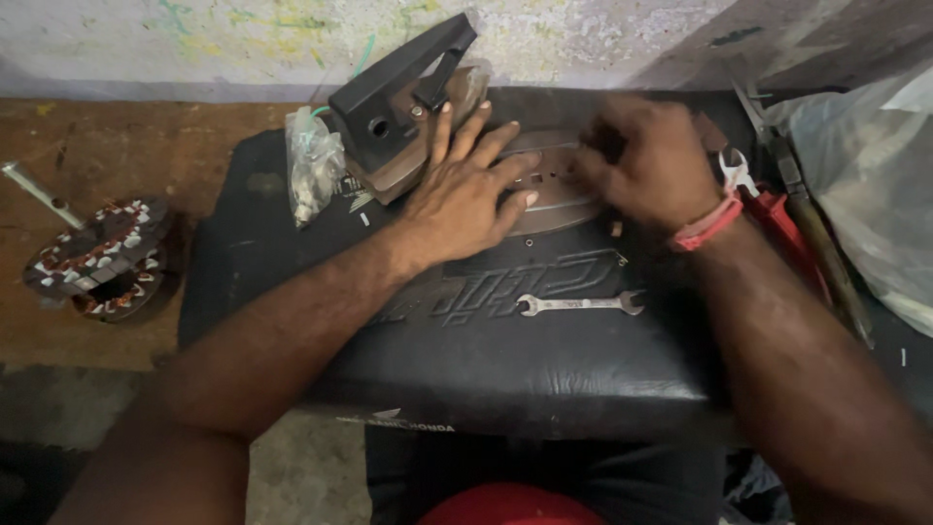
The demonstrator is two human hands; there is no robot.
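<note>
Both hands on the iron's soleplate, on the black seat.

My left hand (473, 190) lies flat, fingers spread, on the metal plate (549, 185); my right hand (646, 160) is curled at its far edge, grip unclear through blur. Iron body (403, 97) sits behind, spanner (580, 304) lies nearer me.

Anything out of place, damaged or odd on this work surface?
Yes. The clothes iron is apart: its black handle housing lies tilted, while the left hand presses the separated metal plate. A bare motor winding lies on the floor.
</note>
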